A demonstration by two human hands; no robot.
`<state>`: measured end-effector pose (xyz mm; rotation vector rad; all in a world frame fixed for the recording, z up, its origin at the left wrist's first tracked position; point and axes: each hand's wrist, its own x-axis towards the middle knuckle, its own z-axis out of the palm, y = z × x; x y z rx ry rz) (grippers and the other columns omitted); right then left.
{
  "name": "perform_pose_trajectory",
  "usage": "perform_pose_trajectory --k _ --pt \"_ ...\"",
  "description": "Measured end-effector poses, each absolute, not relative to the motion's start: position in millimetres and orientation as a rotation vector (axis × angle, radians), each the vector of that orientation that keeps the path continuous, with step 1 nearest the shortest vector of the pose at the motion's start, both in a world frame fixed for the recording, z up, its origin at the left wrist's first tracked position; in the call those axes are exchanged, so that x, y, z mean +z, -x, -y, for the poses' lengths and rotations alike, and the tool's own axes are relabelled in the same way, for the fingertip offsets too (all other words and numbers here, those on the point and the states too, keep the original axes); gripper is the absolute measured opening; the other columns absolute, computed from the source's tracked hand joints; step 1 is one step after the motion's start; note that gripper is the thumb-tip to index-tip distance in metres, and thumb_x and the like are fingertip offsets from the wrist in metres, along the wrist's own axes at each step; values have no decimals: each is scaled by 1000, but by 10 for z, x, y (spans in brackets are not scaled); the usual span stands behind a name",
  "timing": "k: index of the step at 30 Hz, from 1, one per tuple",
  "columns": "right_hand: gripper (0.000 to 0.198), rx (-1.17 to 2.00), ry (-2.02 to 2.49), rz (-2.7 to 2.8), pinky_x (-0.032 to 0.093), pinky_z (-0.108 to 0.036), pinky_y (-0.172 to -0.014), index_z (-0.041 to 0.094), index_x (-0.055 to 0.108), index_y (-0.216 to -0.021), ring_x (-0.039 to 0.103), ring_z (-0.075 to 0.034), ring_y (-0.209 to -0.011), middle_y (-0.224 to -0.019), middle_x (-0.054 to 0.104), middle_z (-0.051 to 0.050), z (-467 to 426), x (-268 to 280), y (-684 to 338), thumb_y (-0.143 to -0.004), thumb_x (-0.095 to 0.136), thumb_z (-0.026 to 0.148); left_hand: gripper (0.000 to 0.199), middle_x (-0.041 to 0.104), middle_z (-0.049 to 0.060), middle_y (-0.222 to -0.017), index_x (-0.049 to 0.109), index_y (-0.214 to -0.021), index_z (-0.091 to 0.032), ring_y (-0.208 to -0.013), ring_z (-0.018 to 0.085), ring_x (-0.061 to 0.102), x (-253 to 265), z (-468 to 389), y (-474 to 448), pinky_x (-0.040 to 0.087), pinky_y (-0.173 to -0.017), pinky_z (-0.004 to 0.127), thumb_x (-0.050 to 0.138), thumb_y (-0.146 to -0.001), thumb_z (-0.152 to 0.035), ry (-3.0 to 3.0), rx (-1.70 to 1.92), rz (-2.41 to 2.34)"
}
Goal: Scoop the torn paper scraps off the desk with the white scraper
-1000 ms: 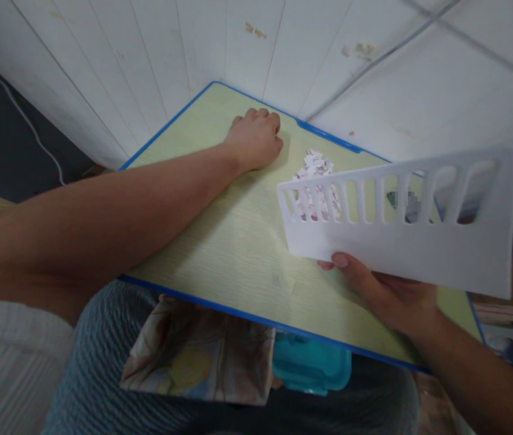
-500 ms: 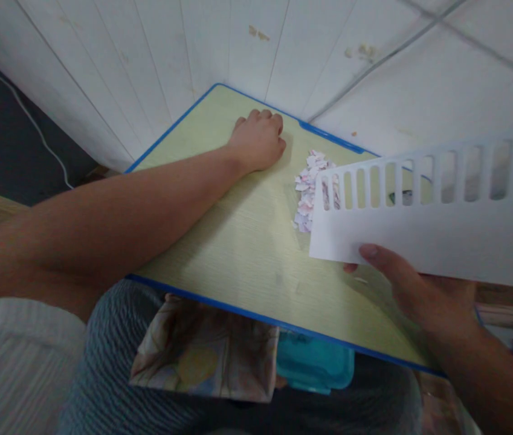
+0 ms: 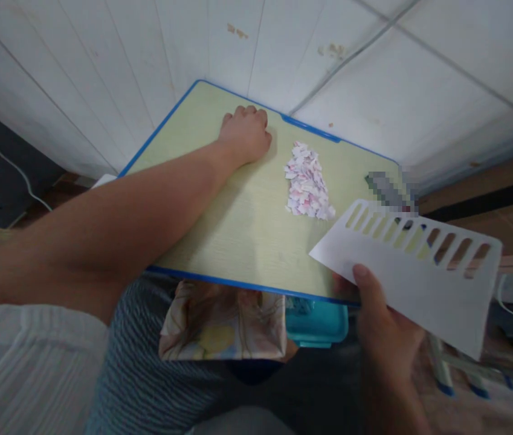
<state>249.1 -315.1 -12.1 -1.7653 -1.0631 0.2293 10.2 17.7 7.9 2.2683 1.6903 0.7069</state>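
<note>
Palm down on the pale yellow folding table (image 3: 247, 223), my left hand (image 3: 246, 134) lies near the back edge. Its fingers are curled under, which hides whatever may be in them. My right hand (image 3: 385, 320) pinches a white slotted sheet (image 3: 419, 287) by its lower left edge, thumb on top. A row of long rounded slots runs along the sheet's far side. The sheet is tilted over the table's right front edge. Between my hands lies a pile of small torn paper pieces (image 3: 307, 184), pale with pink and purple marks.
A pixelated object (image 3: 387, 190) lies at the table's right back corner. Under the front edge are a patterned fabric pouch (image 3: 224, 326) and a turquoise plastic container (image 3: 324, 326) near my lap. A white panelled wall (image 3: 156, 48) stands behind the table, with a cable (image 3: 338, 66) on it.
My right hand has drawn the slotted sheet away from the paper pile and turned it, so the whole pile shows. The view has shifted slightly; my left hand stays on the table.
</note>
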Motion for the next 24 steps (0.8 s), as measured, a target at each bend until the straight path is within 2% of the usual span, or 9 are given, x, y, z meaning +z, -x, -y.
perform_pose_trajectory --k 3,5,8,12,15,17,18,22,24 --pt "46 243 1775 1000 67 -58 -108 25 90 -109 88 -39 -94 -87 91 -5 3203 -195 -2487 -84 105 60 48 71 9 -163 78 -146 -34 -151 40 53 75 -191 -97 41 -134 70 58 -103 -43 -2270 698 -1699" --pt "49 319 1753 987 70 -57 -97 23 90 -112 88 -38 -86 -93 93 -8 3204 -179 -2473 -83 106 59 47 71 8 -164 77 -146 -35 -151 40 53 72 -194 -99 42 -134 70 57 -104 -43 -2284 690 -1700" --pt "41 349 1718 1059 72 -52 -82 23 90 -104 85 -35 -73 -88 92 -8 3188 -127 -2464 -88 101 59 51 71 12 -164 76 -150 -30 -151 40 56 77 -185 -111 45 -132 69 57 -104 -39 -2307 682 -1711" --pt "39 296 1752 1167 69 -57 -104 23 92 -98 86 -36 -85 -84 91 -8 3213 -140 -2486 -92 98 61 54 71 15 -163 75 -155 -24 -150 38 58 89 -166 -126 48 -131 66 53 -107 -36 -2338 654 -1734" --pt "41 311 1790 1237 55 -67 -127 24 93 -90 86 -39 -100 -85 91 -8 3290 -198 -2494 -91 99 65 50 72 9 -164 76 -151 -30 -150 35 57 85 -164 -128 47 -131 65 53 -107 -39 -2335 655 -1738" --pt "41 302 1787 1293 44 -69 -136 26 91 -83 84 -40 -108 -89 91 -8 3336 -219 -2480 -93 97 65 48 72 3 -166 76 -148 -37 -151 33 55 80 -166 -126 46 -132 63 54 -106 -42 -2323 661 -1743" --pt "40 298 1777 1299 43 -69 -137 26 90 -83 84 -40 -110 -91 91 -8 3348 -219 -2466 -93 97 64 48 71 1 -167 76 -147 -39 -152 33 55 78 -167 -124 45 -133 63 55 -105 -43 -2315 667 -1742" --pt "36 277 1700 1210 52 -65 -129 26 91 -94 84 -39 -109 -95 92 -8 3330 -174 -2388 -85 103 58 56 72 -3 -168 76 -151 -42 -158 36 51 82 -165 -115 40 -135 67 58 -98 -47 -2268 698 -1700" --pt "33 293 1690 1197 50 -66 -132 25 90 -91 84 -39 -108 -92 91 -7 3315 -153 -2362 -86 102 55 57 74 -3 -165 77 -150 -44 -158 37 51 80 -169 -114 40 -134 68 58 -97 -49 -2259 703 -1684"
